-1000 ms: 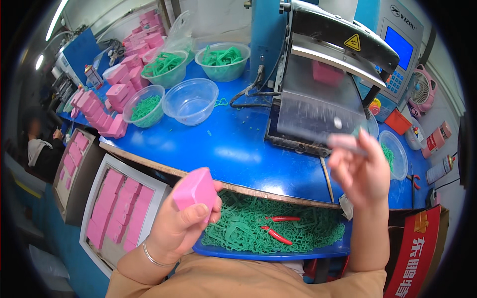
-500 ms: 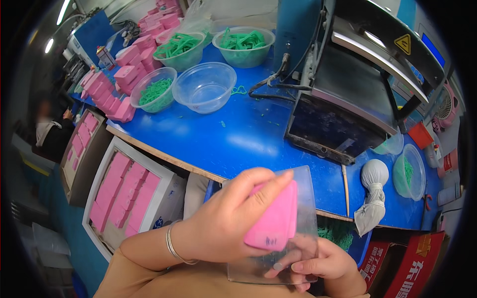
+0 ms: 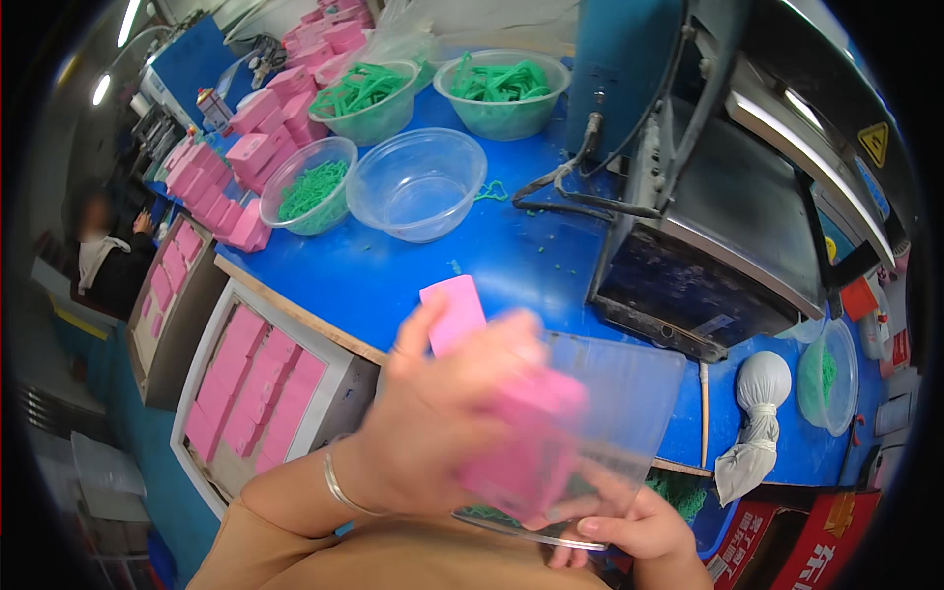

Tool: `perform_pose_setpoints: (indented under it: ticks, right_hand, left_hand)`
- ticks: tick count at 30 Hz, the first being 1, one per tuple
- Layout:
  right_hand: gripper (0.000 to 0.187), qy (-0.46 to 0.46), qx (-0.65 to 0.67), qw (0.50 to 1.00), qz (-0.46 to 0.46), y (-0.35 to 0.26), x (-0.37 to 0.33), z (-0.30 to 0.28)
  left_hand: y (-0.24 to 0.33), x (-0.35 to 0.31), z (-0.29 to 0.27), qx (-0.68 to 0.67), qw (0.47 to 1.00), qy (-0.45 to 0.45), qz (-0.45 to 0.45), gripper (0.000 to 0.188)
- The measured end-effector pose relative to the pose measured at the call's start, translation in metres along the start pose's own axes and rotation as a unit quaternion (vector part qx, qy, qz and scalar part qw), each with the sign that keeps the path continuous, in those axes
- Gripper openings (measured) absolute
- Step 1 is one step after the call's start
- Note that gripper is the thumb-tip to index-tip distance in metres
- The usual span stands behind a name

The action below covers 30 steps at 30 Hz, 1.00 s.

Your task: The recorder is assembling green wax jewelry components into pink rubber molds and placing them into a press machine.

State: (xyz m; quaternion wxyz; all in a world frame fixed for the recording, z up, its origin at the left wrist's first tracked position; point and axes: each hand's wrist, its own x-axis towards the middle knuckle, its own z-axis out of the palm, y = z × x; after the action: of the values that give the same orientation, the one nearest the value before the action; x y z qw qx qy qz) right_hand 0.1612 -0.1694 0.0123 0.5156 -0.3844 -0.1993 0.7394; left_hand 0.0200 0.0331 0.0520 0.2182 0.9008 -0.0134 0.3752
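My left hand (image 3: 442, 418), smeared by motion, is closed around pink blocks. A pink block (image 3: 455, 313) pokes out past its fingers on the far side. More pink block (image 3: 521, 447) shows blurred below the fingers, against a clear flat sheet (image 3: 624, 393); whether it touches the sheet I cannot tell. My right hand (image 3: 629, 516) grips the sheet by its near edge, thumb on top, with other fingers visible through it and below. The sheet is tilted over the front edge of the blue table. Green scraps (image 3: 487, 513) show near the sheet's lower edge.
A black press machine (image 3: 718, 246) stands at right, near a cloth-wrapped ball (image 3: 764, 382) and a wooden stick (image 3: 704, 418). Bowls with green pieces (image 3: 501, 118) and a clear bowl (image 3: 418, 221) stand behind. Pink blocks fill a box (image 3: 197, 462) at left. A person (image 3: 108, 251) sits far left.
My left hand has shifted left and turned, so a pink block now sticks out beyond its fingers. The clear sheet has tilted and swung to the right. The view has shifted slightly.
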Motion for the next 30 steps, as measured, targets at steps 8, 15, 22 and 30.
perform_pose_setpoints:
  ticks: [8, 15, 22, 30]
  right_hand:
    - [0.031, 0.009, -0.104, 0.993, -0.060, 0.026, 0.007, -0.001]
    - [0.038, -0.022, -0.209, 0.974, -0.080, 0.029, 0.001, 0.000]
    - [0.058, 0.020, 0.028, 0.999, 0.001, 0.013, -0.011, 0.024]
    - [0.065, -0.155, 0.316, 0.905, -0.239, -0.020, -0.070, 0.043]
  left_hand:
    - [0.012, -0.013, 0.026, 0.025, 0.997, 0.032, 0.071, 0.029]
    - [0.017, -0.019, 0.028, -0.009, 0.985, 0.133, 0.109, 0.031]
    - [0.024, -0.013, 0.002, 0.056, 0.992, -0.095, -0.055, 0.050]
    - [-0.018, -0.031, 0.007, 0.241, 0.945, -0.118, -0.188, 0.066]
